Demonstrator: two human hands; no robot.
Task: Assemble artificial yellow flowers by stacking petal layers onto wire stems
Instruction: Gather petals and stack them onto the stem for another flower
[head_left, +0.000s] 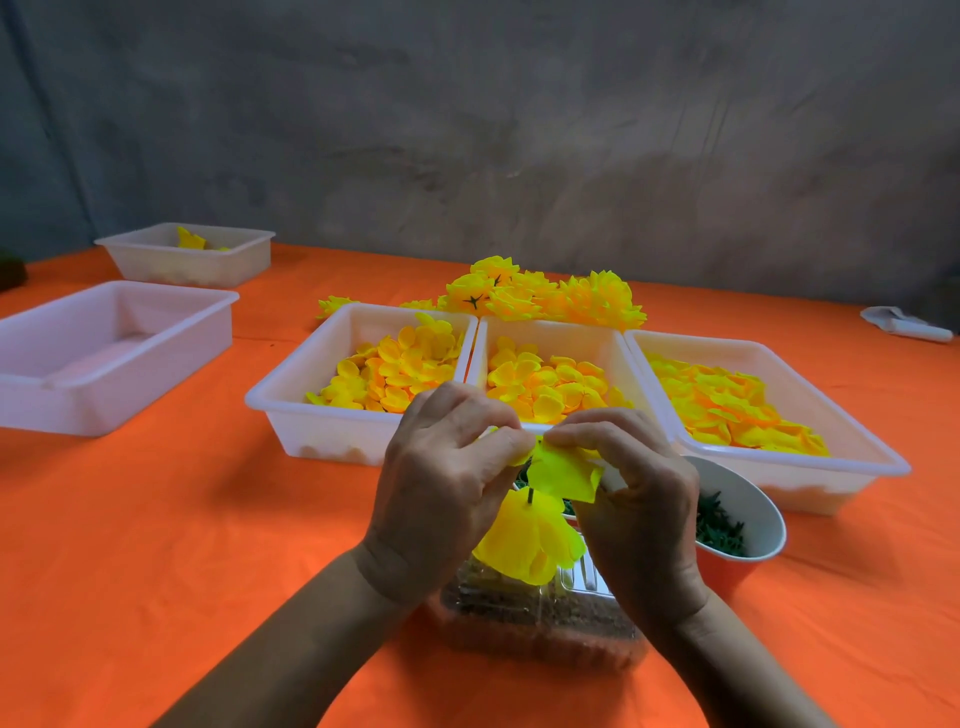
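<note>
My left hand (441, 488) and my right hand (634, 499) meet above the table's front middle. Both pinch a loose yellow petal layer (563, 473) at the tip of a thin dark wire stem (530, 494). Lower on the stem hangs a stack of yellow petals (530, 540), drooping like a bell. Three white trays (291, 402), (480, 353), (862, 452) behind my hands hold loose yellow and orange petal layers. Finished yellow flowers (540, 293) are piled behind the trays.
A clear plastic box (540, 613) sits under my hands. A cup of green parts (748, 525) stands at my right. Two more white trays (104, 358), (192, 254) lie at the left on the orange tablecloth (156, 519). A white object (906, 325) lies far right.
</note>
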